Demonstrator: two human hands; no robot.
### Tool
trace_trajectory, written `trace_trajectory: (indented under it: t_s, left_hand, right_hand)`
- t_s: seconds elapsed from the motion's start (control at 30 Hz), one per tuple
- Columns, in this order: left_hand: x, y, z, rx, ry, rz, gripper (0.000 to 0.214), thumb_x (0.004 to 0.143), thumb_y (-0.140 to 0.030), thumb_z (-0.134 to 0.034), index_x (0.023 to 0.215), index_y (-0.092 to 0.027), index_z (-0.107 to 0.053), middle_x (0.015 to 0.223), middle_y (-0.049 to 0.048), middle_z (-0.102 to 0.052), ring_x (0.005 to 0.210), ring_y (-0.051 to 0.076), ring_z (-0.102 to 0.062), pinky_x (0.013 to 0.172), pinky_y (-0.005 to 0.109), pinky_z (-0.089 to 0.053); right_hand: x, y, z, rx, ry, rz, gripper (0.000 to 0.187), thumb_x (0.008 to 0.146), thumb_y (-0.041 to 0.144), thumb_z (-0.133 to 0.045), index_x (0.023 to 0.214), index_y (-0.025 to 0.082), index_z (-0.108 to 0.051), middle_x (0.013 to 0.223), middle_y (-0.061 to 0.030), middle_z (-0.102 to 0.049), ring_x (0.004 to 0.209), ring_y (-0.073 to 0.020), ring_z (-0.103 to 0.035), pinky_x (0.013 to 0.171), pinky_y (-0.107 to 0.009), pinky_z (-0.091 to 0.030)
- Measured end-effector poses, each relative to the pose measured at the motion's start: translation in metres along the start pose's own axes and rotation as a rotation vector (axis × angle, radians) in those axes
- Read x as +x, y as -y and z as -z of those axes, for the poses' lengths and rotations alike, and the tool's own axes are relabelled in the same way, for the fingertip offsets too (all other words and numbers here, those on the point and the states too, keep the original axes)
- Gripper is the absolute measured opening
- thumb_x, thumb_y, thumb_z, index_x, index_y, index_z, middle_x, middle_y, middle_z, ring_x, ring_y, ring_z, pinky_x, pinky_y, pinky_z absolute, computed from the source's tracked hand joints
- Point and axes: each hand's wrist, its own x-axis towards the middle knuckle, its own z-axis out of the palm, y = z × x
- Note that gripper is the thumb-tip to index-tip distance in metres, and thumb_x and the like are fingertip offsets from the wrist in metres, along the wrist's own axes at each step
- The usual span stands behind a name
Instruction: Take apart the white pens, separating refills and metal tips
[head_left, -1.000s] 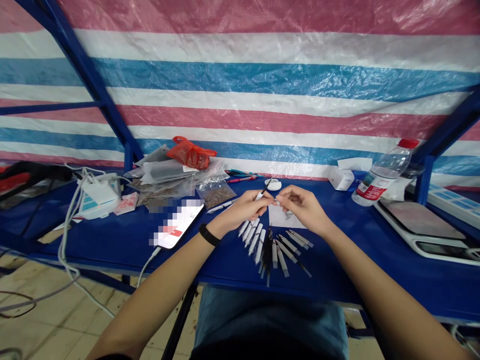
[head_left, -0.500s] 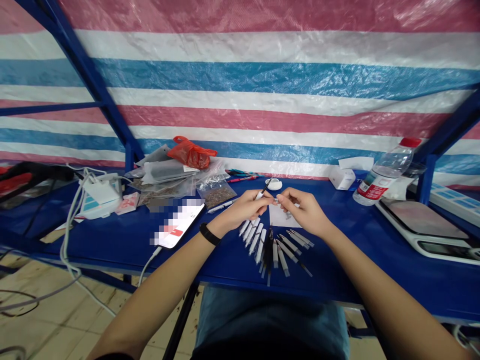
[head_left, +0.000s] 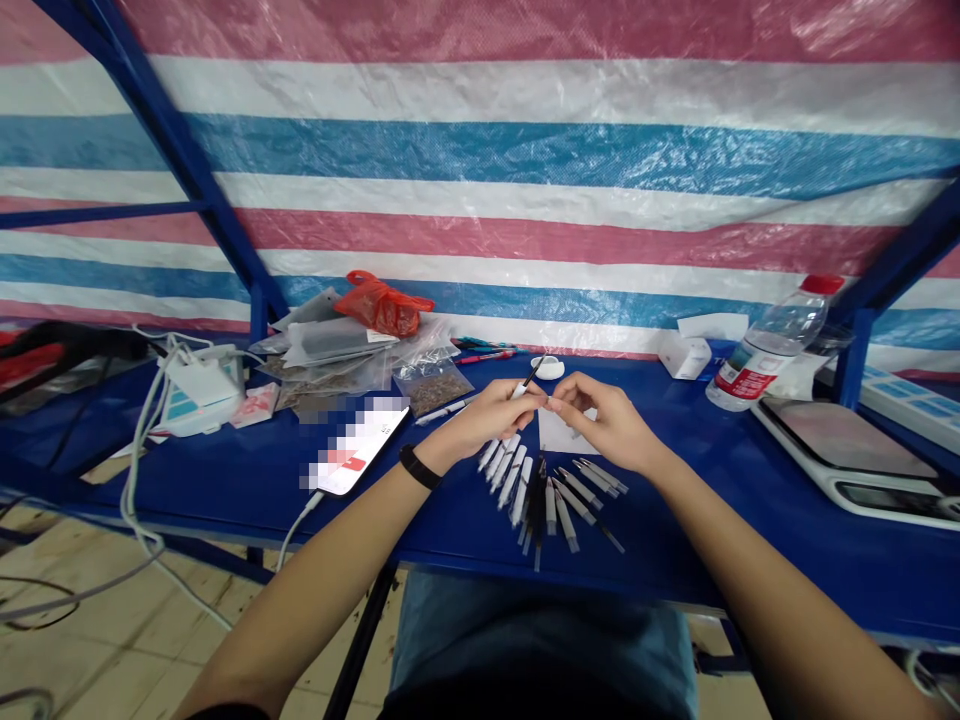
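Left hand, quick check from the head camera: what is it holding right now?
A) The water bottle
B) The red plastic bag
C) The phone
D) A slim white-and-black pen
D. The left hand pinches a slim white-and-black pen upright, above the fanned row of similar pens.

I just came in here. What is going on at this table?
A person is working at a blue table. Their left hand holds a slim white and black pen, and their right hand is close to it, with the fingertips pinched together. Whether those fingertips hold anything is too small to tell. Below the hands, more pens lie fanned out beside a white paper.
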Motion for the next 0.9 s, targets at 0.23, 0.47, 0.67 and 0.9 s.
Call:
trace_trajectory:
  t_s: [0.23, 0.47, 0.67, 0.9]
  left_hand:
    - [0.0002, -0.0004, -0.0007, -0.004, 0.018, 0.0, 0.018, 0.084, -0.032, -0.065, 0.075, -0.018, -0.057, 0.054, -0.009, -0.042, 0.042, 0.003, -0.026, 0.042, 0.021, -0.018]
    - [-0.0007, -0.0003, -0.0005, -0.005, -0.01, 0.003, 0.019, 0.086, -0.031, -0.063, 0.074, -0.019, -0.054, 0.056, -0.0088, -0.042, 0.042, 0.003, -0.026, 0.042, 0.021, -0.019]
    - [-0.0015, -0.0027, -0.0014, 0.0, -0.003, 0.019, 0.019, 0.086, -0.031, -0.064, 0.074, -0.019, -0.055, 0.056, -0.0083, -0.043, 0.042, 0.003, -0.026, 0.042, 0.021, -0.018]
    - [-0.0032, -0.0056, -0.0033, 0.004, 0.011, 0.015, 0.016, 0.091, -0.027, -0.056, 0.078, -0.018, -0.058, 0.054, -0.0087, -0.041, 0.041, 0.004, -0.025, 0.042, 0.021, -0.019]
  right_hand:
    - [0.0004, 0.0003, 0.0021, -0.099, 0.014, 0.027, 0.042, 0.1, 0.056, -0.051, 0.075, 0.022, -0.056, 0.062, 0.0009, -0.057, 0.057, -0.014, -0.052, 0.054, -0.028, -0.042]
    - [-0.0003, 0.0025, 0.0013, -0.036, 0.011, 0.019, 0.036, 0.093, 0.057, -0.06, 0.086, 0.023, -0.058, 0.07, -0.0009, -0.064, 0.06, -0.0155, -0.057, 0.057, -0.029, -0.046]
    - [0.0004, 0.002, 0.003, -0.092, 0.033, 0.032, 0.037, 0.099, 0.055, -0.053, 0.081, 0.023, -0.058, 0.065, 0.0002, -0.06, 0.058, -0.0155, -0.055, 0.055, -0.028, -0.042]
    - [0.0011, -0.0015, 0.0021, -0.171, -0.004, 0.041, 0.051, 0.1, 0.063, -0.047, 0.069, 0.023, -0.055, 0.062, -0.001, -0.058, 0.057, -0.0159, -0.055, 0.056, -0.029, -0.041]
